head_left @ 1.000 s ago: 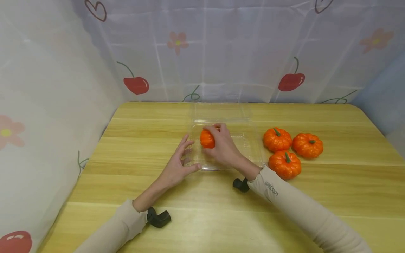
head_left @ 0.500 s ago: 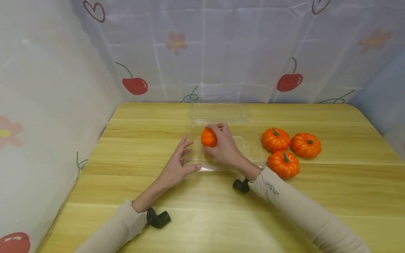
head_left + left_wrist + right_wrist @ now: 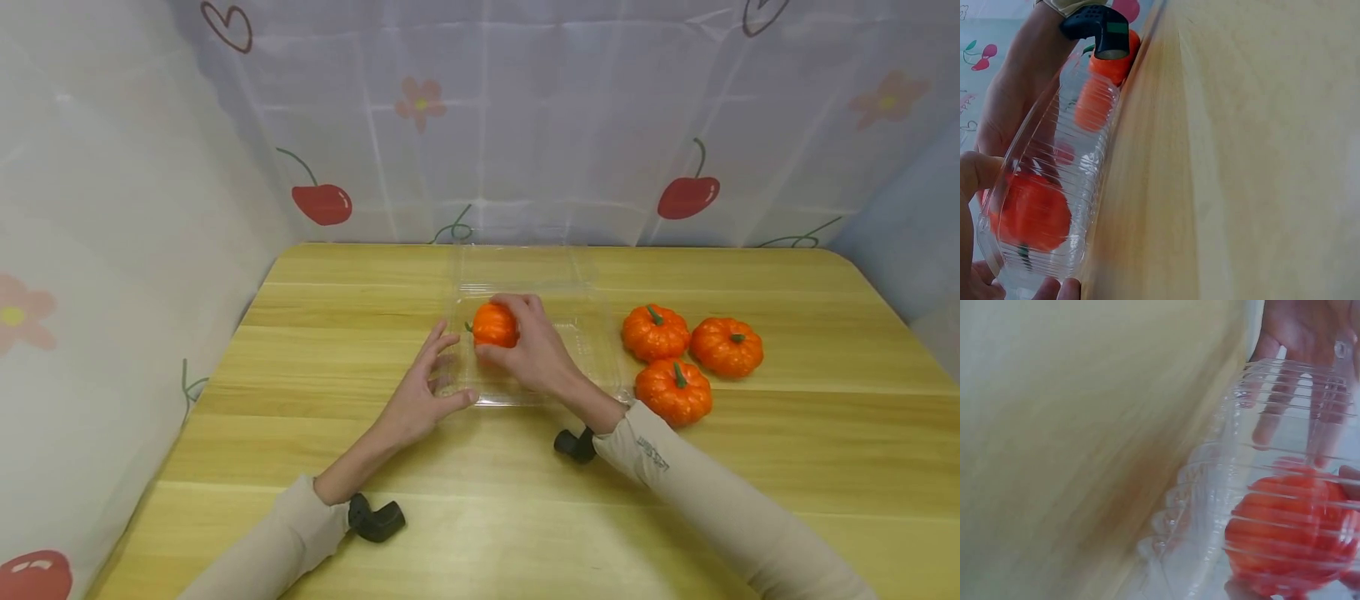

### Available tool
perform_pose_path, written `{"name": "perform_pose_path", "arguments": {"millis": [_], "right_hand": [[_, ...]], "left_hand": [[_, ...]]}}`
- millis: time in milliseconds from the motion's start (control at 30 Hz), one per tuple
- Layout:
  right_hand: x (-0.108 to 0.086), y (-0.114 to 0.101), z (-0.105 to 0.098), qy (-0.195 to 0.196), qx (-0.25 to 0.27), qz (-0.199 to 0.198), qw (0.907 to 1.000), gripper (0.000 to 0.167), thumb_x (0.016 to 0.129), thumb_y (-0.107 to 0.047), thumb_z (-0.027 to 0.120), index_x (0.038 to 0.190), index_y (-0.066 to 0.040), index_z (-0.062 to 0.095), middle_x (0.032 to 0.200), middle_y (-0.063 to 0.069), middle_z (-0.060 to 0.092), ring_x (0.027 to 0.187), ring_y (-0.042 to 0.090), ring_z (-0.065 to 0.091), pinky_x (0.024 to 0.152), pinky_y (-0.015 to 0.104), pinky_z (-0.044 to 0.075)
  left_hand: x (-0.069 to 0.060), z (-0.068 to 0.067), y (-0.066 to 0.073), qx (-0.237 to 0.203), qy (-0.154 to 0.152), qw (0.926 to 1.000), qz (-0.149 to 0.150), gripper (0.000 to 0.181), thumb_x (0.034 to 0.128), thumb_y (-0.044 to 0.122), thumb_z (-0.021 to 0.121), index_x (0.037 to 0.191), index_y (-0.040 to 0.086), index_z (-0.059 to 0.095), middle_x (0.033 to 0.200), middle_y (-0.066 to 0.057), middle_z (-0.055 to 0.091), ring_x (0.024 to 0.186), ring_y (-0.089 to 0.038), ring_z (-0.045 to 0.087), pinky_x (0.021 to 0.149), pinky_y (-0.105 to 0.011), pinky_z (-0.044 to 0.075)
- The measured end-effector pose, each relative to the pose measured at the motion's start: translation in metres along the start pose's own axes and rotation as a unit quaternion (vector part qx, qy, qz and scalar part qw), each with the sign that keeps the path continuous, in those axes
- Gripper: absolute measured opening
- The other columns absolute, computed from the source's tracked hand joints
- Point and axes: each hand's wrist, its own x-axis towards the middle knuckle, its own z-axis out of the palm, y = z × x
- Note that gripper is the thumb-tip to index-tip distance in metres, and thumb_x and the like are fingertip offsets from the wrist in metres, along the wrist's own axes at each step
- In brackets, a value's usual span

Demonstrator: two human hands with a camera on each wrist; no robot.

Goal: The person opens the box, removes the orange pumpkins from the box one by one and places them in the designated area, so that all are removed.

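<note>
A small orange pumpkin (image 3: 493,324) with a green stem is inside the left part of a clear plastic box (image 3: 570,367). Its stem points left. My right hand (image 3: 534,346) reaches over the box's front wall and grips the pumpkin from the right, thumb in front and fingers behind. At the box's left end, my left hand (image 3: 420,396) rests with fingers spread along the side and thumb by the front rim. Through the ribbed wall, the left wrist view shows the pumpkin (image 3: 1032,212) low in the box; the right wrist view shows the pumpkin (image 3: 1291,531) between fingers.
Three more pumpkins sit clustered right of the box: one at the back (image 3: 656,332), one farther right (image 3: 727,347) and one in front (image 3: 673,392). The box's clear lid (image 3: 521,264) lies folded back towards the curtain (image 3: 570,108). All stand on a wooden table (image 3: 480,517).
Held by my right hand, the pumpkin has turned so its stem now shows at the left. That hand has shifted slightly right. My left hand has stayed in place.
</note>
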Motion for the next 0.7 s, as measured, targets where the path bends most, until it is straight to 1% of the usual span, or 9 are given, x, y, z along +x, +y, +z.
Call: {"name": "perform_pose_path", "arguments": {"millis": [167, 267, 367, 467, 533, 600, 700], "right_hand": [[-0.003, -0.001, -0.002, 0.002, 0.017, 0.002, 0.9998, 0.066, 0.082, -0.02, 0.081, 0.138, -0.008, 0.048, 0.133, 0.018, 0.04, 0.105, 0.033, 0.056, 0.083, 0.044, 0.056], [-0.006, -0.001, -0.003, 0.004, 0.033, -0.002, 0.9994, 0.067, 0.081, -0.019, 0.082, 0.136, -0.006, 0.046, 0.134, 0.017, 0.041, 0.103, 0.031, 0.056, 0.081, 0.041, 0.057], [-0.01, -0.001, -0.005, 0.007, 0.053, -0.004, 0.9985, 0.066, 0.081, -0.019, 0.082, 0.133, -0.006, 0.044, 0.13, 0.014, 0.045, 0.098, 0.029, 0.058, 0.077, 0.038, 0.057], [-0.014, -0.002, -0.008, 0.009, 0.072, -0.002, 0.9974, 0.065, 0.08, -0.019, 0.082, 0.131, -0.006, 0.043, 0.125, 0.011, 0.05, 0.094, 0.027, 0.058, 0.075, 0.037, 0.057], [-0.016, -0.002, -0.01, 0.009, 0.085, -0.001, 0.9963, 0.065, 0.08, -0.019, 0.082, 0.131, -0.006, 0.043, 0.125, 0.01, 0.05, 0.096, 0.027, 0.058, 0.077, 0.038, 0.057], [-0.02, -0.003, -0.013, 0.01, 0.091, -0.005, 0.9958, 0.069, 0.08, -0.018, 0.082, 0.135, -0.006, 0.041, 0.128, 0.012, 0.048, 0.099, 0.027, 0.058, 0.08, 0.039, 0.057], [-0.025, -0.003, -0.017, 0.012, 0.094, -0.015, 0.9954, 0.078, 0.08, -0.017, 0.082, 0.144, -0.011, 0.038, 0.133, 0.014, 0.043, 0.105, 0.03, 0.055, 0.081, 0.042, 0.056]], "left_hand": [[0.0, 0.001, 0.001, 0.007, 0.001, 0.9999, -0.011, 0.081, 0.0848, 0.013, 0.076, 0.152, 0.008, 0.032, 0.164, 0.011, 0.003, 0.141, -0.035, 0.031, 0.107, -0.051, 0.039], [0.0, 0.001, 0.001, 0.009, 0.003, 0.9998, -0.02, 0.081, 0.0847, 0.015, 0.076, 0.153, 0.011, 0.032, 0.163, 0.016, 0.004, 0.14, -0.034, 0.033, 0.105, -0.051, 0.042], [0.0, 0.001, 0.001, 0.011, 0.004, 0.9996, -0.025, 0.082, 0.0845, 0.015, 0.076, 0.153, 0.011, 0.032, 0.162, 0.019, 0.004, 0.139, -0.032, 0.035, 0.104, -0.05, 0.044], [0.0, 0.002, 0.001, 0.011, 0.005, 0.9997, -0.022, 0.081, 0.0846, 0.015, 0.076, 0.153, 0.01, 0.032, 0.163, 0.017, 0.004, 0.139, -0.032, 0.036, 0.105, -0.049, 0.042], [-0.001, 0.001, 0.001, 0.012, 0.004, 0.9998, -0.019, 0.081, 0.085, 0.015, 0.076, 0.152, 0.009, 0.032, 0.164, 0.013, 0.004, 0.139, -0.033, 0.035, 0.106, -0.05, 0.041], [0.0, 0.001, 0.001, 0.012, 0.003, 0.9998, -0.017, 0.082, 0.085, 0.015, 0.077, 0.153, 0.009, 0.031, 0.164, 0.011, 0.004, 0.139, -0.034, 0.035, 0.106, -0.05, 0.04], [0.0, 0.001, 0.001, 0.014, 0.002, 0.9997, -0.018, 0.083, 0.085, 0.016, 0.077, 0.153, 0.009, 0.031, 0.164, 0.011, 0.004, 0.139, -0.035, 0.034, 0.106, -0.051, 0.04]]}}
